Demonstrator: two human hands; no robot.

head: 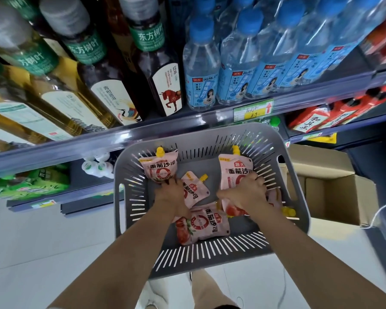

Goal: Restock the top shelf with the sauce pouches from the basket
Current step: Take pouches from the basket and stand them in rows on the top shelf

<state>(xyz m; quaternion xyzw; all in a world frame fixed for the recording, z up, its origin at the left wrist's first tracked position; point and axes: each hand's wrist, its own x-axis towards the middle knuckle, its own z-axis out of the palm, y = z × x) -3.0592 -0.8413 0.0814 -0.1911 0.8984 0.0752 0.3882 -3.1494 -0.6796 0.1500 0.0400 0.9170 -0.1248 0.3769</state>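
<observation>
Grey basket (210, 248) below shelf edge (143, 132), both hands inside it, left hand (172, 194) gripping bottom of left pouch (159, 167), right hand (245, 192) clamped on right pouch (233, 172), small pouch (195, 190) and flat pouch (204, 224) on basket floor, water bottles (201, 70) above, cardboard box (334, 192) at right.

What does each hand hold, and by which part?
Left hand grips the left pouch by its bottom edge; right hand the right pouch, lower half.
</observation>
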